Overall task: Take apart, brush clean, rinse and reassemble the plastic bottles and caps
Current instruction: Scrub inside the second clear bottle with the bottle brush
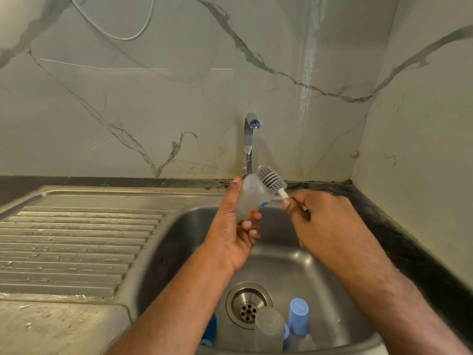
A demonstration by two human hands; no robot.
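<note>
Just right of the frame centre, above the stainless steel sink (179, 239), the left hand (230, 231) grips a cloudy translucent plastic bottle (249, 198); its lower part is hidden behind the fingers. The right hand (325, 216) pinches the white handle of a grey ribbed silicone brush (271, 179), whose head lies against the bottle's top. At the bottom edge, a grey cap (268, 329) and a light blue cap (298, 316) stand by the drain (248, 304), and a darker blue item (210, 329) is mostly hidden behind the left forearm.
</note>
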